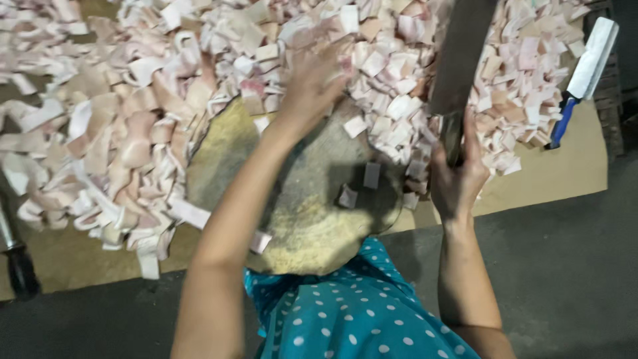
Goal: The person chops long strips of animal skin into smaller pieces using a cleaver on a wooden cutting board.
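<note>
- Chopping work is shown between cuts: the round chopping block has been mostly cleared, with only a few small cut squares left on it toward 2 o'clock.
- The right hand is closed around the handle of a big cleaver, whose broad dark blade is raised and points toward 12 o'clock, above the pile and not on the block.
- The left hand is stretched out toward 12 o'clock, fingers spread and blurred, laid on the heap of cut pieces at the far edge of the block; whether anything is actually gripped cannot be told (the blur hides the fingertips).
- Long uncut strips of pale pink skin and fat are heaped at 9 to 10 o'clock of the block, touching its rim.
- The step in hand is judged to be the clearing of chopped pieces off the block, or the fetching of fresh material.
- The next move, by this reading, calls for a strip to be drawn from the 9 o'clock heap onto the bare wood and flattened, with the left fingers kept well clear before the blade is brought down.
- A second knife with a blue handle lies unused at 2 o'clock, on the brown sheet under everything.
</note>
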